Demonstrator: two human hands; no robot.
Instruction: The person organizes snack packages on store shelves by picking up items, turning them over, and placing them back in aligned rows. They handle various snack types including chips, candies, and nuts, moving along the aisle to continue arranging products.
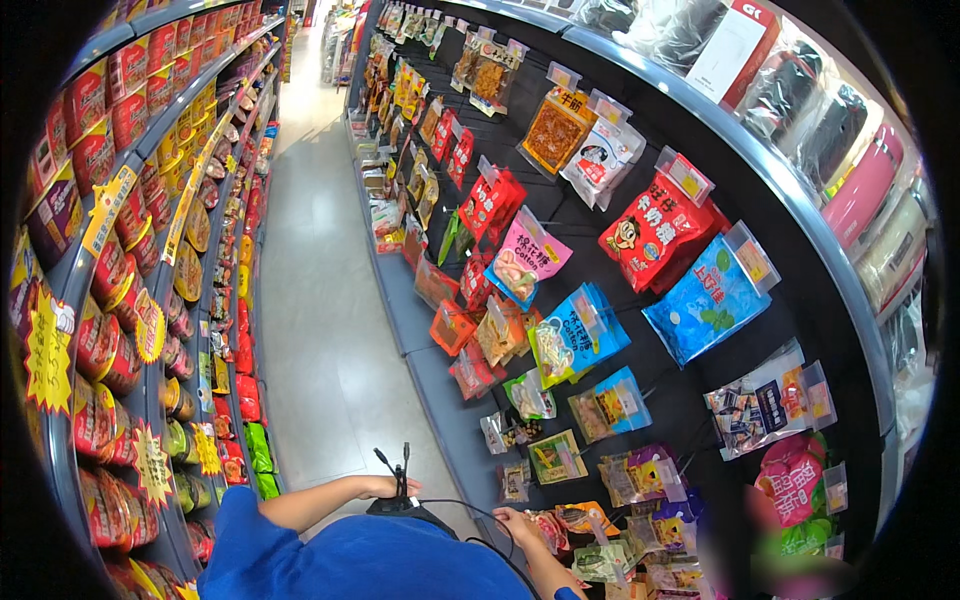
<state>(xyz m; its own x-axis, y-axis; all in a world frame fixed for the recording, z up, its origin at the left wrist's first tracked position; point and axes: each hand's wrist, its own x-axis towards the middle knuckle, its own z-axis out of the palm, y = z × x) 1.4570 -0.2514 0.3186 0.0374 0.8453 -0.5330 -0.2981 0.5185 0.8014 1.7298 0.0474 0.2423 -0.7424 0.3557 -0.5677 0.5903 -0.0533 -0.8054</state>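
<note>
My left hand [386, 487] rests at my waist against a black device with upright prongs [401, 471]; its fingertips are partly hidden behind it. My right hand [519, 525] is at my right side, close to the lowest hanging snack bags. A black cable [461, 503] runs from the device to the fingers of that hand, and whether they grip it is unclear. Just beyond those fingers hang a red snack packet [549, 529] and an orange snack packet [587, 517]. A green vegetable-print packet [558, 457] hangs a little farther up.
Instant noodle tubs [105, 345] fill the left shelves, with yellow price signs [49, 352] jutting out. On the right, a black rack [660, 105] carries candy bags on hooks, including a blue one [709, 296]. Wrapped bottles [862, 187] stand above. A tiled aisle [322, 300] runs ahead.
</note>
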